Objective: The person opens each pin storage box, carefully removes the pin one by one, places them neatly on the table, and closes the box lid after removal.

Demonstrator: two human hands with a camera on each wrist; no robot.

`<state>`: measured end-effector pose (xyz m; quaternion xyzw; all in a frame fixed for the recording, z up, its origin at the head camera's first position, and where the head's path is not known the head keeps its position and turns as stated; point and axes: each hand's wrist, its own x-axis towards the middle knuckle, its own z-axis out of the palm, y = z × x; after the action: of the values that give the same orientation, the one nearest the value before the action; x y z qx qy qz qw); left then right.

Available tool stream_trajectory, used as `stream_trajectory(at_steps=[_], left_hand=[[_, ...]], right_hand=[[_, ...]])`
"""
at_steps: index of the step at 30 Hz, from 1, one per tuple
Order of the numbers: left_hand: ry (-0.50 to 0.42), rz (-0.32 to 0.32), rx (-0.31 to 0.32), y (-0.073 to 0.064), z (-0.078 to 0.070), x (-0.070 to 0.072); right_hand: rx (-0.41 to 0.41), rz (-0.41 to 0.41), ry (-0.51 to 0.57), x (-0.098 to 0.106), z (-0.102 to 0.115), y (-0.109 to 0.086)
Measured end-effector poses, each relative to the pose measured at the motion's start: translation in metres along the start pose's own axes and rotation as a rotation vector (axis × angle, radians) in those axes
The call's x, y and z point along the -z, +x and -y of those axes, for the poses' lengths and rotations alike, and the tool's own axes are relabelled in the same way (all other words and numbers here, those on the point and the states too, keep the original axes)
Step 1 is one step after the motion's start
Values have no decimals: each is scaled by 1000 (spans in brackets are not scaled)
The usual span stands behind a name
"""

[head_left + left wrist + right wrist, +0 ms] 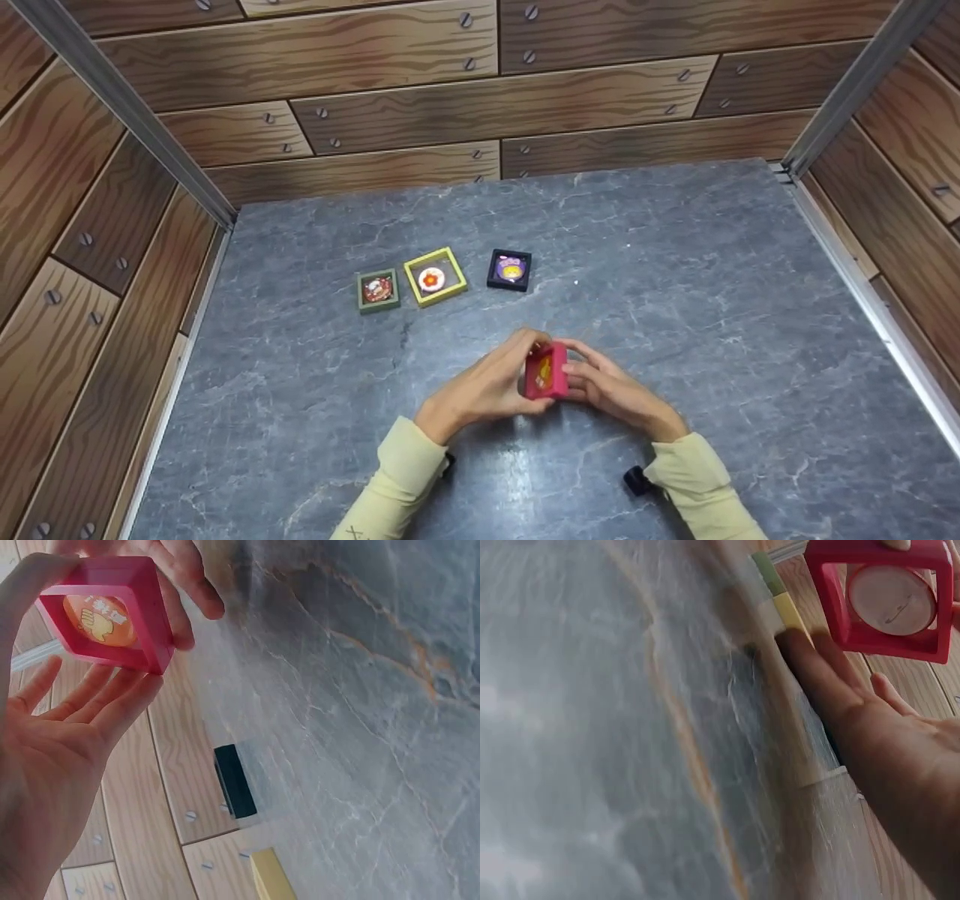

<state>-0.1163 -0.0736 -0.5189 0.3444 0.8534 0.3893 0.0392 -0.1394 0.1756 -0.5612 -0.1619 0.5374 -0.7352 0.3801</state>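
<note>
A pinkish-red square display frame [559, 375] is held up off the table, tilted on edge. Set in its clear window is a round badge [101, 619], orange with a yellow hand drawing; the pale back of the badge faces the right wrist view. My left hand [491, 381] grips the frame, thumb on one edge and fingers along the opposite one. On the frame's other side is my right hand [611, 386], its fingers extended close to the frame; in the right wrist view they look straight and not curled round it.
Farther back on the grey marbled table [720, 315] lie a green frame [379, 306], a larger yellow frame [452, 288] and a black frame [495, 282], each with a round badge. Wood-patterned walls [397, 120] with metal edging bound the table.
</note>
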Motion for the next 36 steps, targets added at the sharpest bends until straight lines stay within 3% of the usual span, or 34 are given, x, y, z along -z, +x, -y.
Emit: stream_trajectory(at_steps=[4,13,21,36], left_hand=[[-4,5,-10,-1,-5,-1],[5,1,-49,-4,-12,-6],[-33,-14,-19,-10,-15,-6],[-23,-20,-22,-17,-17,-12]], right_hand=[[2,48,57,-1,0,-3],[40,91,42,1,2,-5],[39,107,60,-2,1,-3],[30,121,64,-4,-2,-5]])
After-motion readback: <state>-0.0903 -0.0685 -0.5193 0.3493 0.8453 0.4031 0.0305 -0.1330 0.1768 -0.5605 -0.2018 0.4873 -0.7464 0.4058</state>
